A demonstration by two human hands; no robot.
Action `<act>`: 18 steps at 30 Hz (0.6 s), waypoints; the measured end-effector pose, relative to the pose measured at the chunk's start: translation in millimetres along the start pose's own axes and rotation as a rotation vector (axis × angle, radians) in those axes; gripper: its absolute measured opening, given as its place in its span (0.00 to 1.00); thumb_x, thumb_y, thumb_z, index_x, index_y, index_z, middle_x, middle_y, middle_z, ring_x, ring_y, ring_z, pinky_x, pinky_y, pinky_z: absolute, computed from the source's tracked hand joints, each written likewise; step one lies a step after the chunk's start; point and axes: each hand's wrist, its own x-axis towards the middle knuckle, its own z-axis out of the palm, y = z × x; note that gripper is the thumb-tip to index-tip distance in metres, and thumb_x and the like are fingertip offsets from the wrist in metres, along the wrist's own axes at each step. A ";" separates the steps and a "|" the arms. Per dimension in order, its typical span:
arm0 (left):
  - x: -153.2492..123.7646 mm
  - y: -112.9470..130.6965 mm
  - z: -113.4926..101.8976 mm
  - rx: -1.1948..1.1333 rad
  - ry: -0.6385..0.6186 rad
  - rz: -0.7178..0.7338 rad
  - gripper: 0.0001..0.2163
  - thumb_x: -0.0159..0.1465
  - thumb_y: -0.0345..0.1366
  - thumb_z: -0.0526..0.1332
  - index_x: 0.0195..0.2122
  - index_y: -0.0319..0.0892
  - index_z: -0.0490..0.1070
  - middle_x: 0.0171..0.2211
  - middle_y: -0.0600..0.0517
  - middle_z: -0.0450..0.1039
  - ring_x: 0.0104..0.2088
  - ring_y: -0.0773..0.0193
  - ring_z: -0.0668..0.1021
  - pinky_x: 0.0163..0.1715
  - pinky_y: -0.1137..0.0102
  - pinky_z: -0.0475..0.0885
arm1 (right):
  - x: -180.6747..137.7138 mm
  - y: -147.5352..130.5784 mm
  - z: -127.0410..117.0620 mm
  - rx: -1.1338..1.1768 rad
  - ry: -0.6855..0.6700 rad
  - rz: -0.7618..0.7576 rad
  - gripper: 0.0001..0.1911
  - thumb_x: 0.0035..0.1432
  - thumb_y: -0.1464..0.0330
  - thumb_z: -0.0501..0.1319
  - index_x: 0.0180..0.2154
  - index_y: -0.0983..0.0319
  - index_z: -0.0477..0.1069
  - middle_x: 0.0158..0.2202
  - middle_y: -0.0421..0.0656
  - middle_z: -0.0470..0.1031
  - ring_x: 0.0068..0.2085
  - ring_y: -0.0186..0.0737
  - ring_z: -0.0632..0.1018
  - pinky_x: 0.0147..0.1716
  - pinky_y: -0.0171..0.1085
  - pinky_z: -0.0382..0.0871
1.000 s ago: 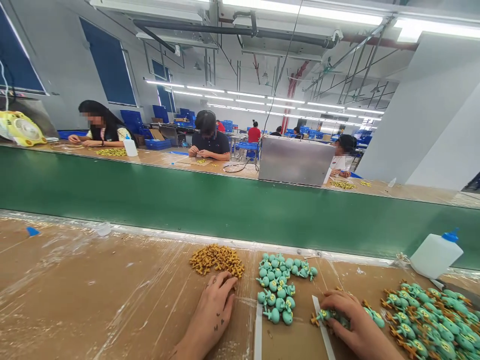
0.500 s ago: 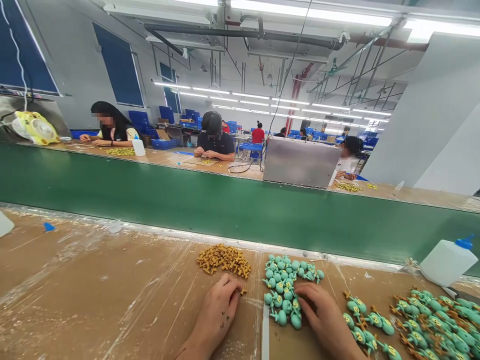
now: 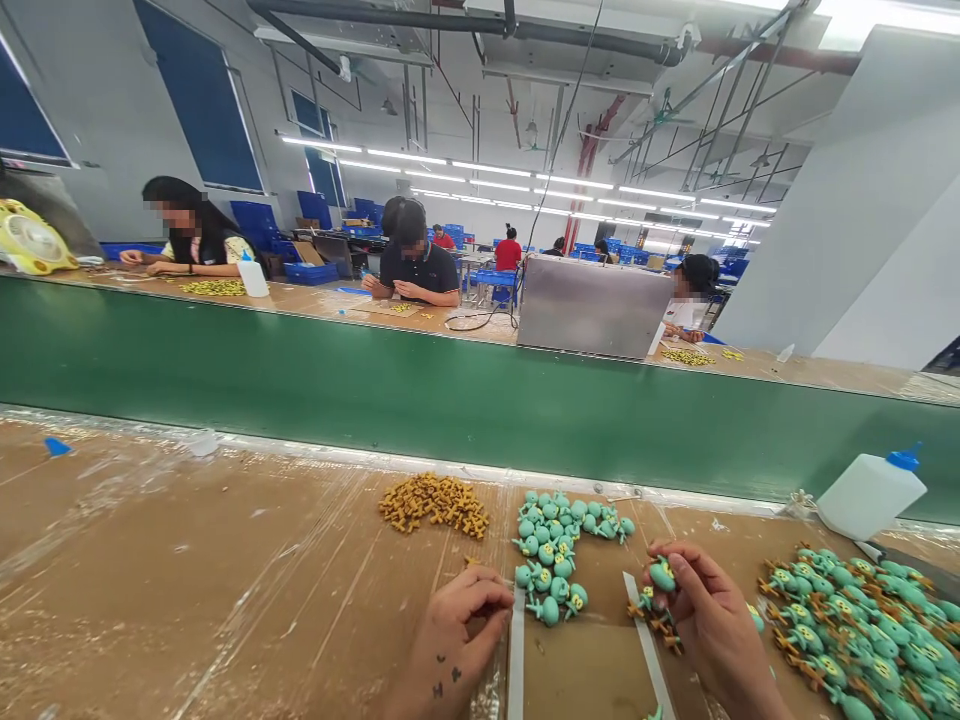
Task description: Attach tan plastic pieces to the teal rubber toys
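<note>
My left hand (image 3: pixel 457 630) rests on the cardboard-covered bench with its fingers curled into a pinch below a pile of small tan parts (image 3: pixel 433 502); what it pinches is too small to make out. My right hand (image 3: pixel 705 615) is closed round a teal toy figure (image 3: pixel 662 575), lifted just above the bench, with a few tan-limbed pieces under the fingers. Between my hands lies a cluster of teal figure heads (image 3: pixel 559 550). A heap of assembled teal figures with tan limbs (image 3: pixel 862 620) lies to the right of my right hand.
A white squeeze bottle with a blue cap (image 3: pixel 870 492) stands at the right by the green conveyor belt (image 3: pixel 375 385). Beyond the belt sit several other workers, a metal box (image 3: pixel 592 308), a white bottle (image 3: pixel 253 275) and a yellow fan (image 3: pixel 30 240).
My right hand has left the teal cluster and lifted a teal figure to the right. My left hand has drawn back from the tan pile and curled its fingers.
</note>
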 end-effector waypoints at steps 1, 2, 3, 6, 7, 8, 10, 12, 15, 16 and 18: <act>0.3 -0.1 -0.7 -0.001 -0.006 -0.004 0.08 0.63 0.34 0.60 0.31 0.47 0.80 0.35 0.51 0.78 0.37 0.61 0.79 0.39 0.72 0.73 | 0.5 -0.2 -0.1 -0.002 0.008 0.013 0.21 0.52 0.50 0.76 0.36 0.59 0.79 0.35 0.42 0.77 0.31 0.38 0.77 0.26 0.30 0.74; 0.7 0.5 -1.7 0.002 -0.009 -0.012 0.08 0.63 0.34 0.60 0.31 0.47 0.80 0.35 0.51 0.78 0.37 0.61 0.79 0.39 0.72 0.73 | 0.7 -0.4 -0.1 -0.012 0.007 0.026 0.22 0.50 0.50 0.77 0.37 0.59 0.80 0.35 0.42 0.78 0.31 0.38 0.77 0.28 0.31 0.75; 1.2 1.6 -2.9 0.007 -0.016 -0.020 0.08 0.63 0.35 0.60 0.31 0.47 0.79 0.34 0.51 0.78 0.37 0.61 0.79 0.39 0.72 0.73 | 0.4 -0.8 0.2 -0.017 0.000 0.046 0.23 0.48 0.52 0.78 0.39 0.59 0.80 0.34 0.42 0.78 0.31 0.38 0.77 0.28 0.32 0.75; 3.1 5.5 -5.6 0.027 -0.034 -0.035 0.08 0.63 0.35 0.60 0.31 0.46 0.79 0.35 0.51 0.79 0.38 0.61 0.80 0.39 0.72 0.73 | -3.5 -3.6 4.3 -0.098 -0.060 0.072 0.23 0.44 0.57 0.81 0.40 0.59 0.80 0.30 0.40 0.77 0.29 0.37 0.74 0.27 0.30 0.70; 3.7 6.5 -5.8 0.031 -0.036 -0.035 0.08 0.63 0.36 0.60 0.31 0.46 0.79 0.35 0.51 0.79 0.38 0.61 0.80 0.39 0.72 0.73 | -5.4 -5.1 6.6 -0.153 -0.085 0.051 0.22 0.45 0.57 0.80 0.40 0.59 0.81 0.30 0.40 0.76 0.30 0.37 0.74 0.28 0.30 0.70; 4.2 7.0 -5.8 0.031 -0.031 -0.036 0.08 0.63 0.36 0.60 0.31 0.46 0.79 0.35 0.51 0.79 0.39 0.61 0.80 0.39 0.72 0.73 | -7.5 -6.8 9.0 -0.215 -0.114 0.021 0.20 0.47 0.57 0.79 0.40 0.59 0.82 0.31 0.40 0.76 0.32 0.38 0.74 0.30 0.31 0.70; 4.6 7.3 -5.3 0.015 -0.027 -0.046 0.08 0.63 0.37 0.60 0.31 0.46 0.79 0.35 0.51 0.79 0.39 0.60 0.80 0.40 0.71 0.73 | -11.8 -10.5 12.8 -0.297 -0.166 -0.011 0.20 0.49 0.55 0.77 0.41 0.58 0.82 0.37 0.43 0.76 0.36 0.41 0.74 0.34 0.34 0.72; 4.1 6.9 -4.6 -0.025 -0.032 -0.062 0.08 0.62 0.36 0.60 0.31 0.46 0.79 0.35 0.51 0.79 0.39 0.60 0.80 0.40 0.71 0.74 | -16.4 -14.8 14.2 -0.258 -0.232 0.041 0.24 0.50 0.55 0.77 0.47 0.56 0.80 0.40 0.43 0.76 0.36 0.41 0.74 0.32 0.34 0.72; 2.0 6.3 -4.0 -0.094 -0.063 -0.097 0.07 0.60 0.35 0.60 0.31 0.45 0.79 0.36 0.50 0.80 0.40 0.59 0.80 0.42 0.71 0.74 | -23.2 -25.1 12.8 -0.254 -0.489 0.102 0.20 0.53 0.54 0.76 0.45 0.54 0.79 0.39 0.43 0.78 0.36 0.41 0.75 0.32 0.33 0.69; 1.3 6.4 -3.8 -0.110 -0.070 -0.113 0.07 0.59 0.35 0.60 0.31 0.45 0.79 0.36 0.50 0.80 0.40 0.59 0.80 0.42 0.71 0.74 | -25.3 -29.6 12.2 -0.308 -0.597 0.069 0.17 0.55 0.53 0.75 0.42 0.54 0.81 0.39 0.43 0.78 0.36 0.41 0.76 0.33 0.34 0.69; 0.4 7.3 -3.3 -0.129 -0.069 -0.145 0.07 0.58 0.35 0.61 0.32 0.44 0.79 0.36 0.50 0.80 0.40 0.59 0.81 0.41 0.71 0.74 | -28.9 -38.7 11.8 -0.439 -0.757 -0.021 0.13 0.57 0.52 0.73 0.38 0.54 0.83 0.40 0.44 0.78 0.39 0.42 0.77 0.38 0.35 0.70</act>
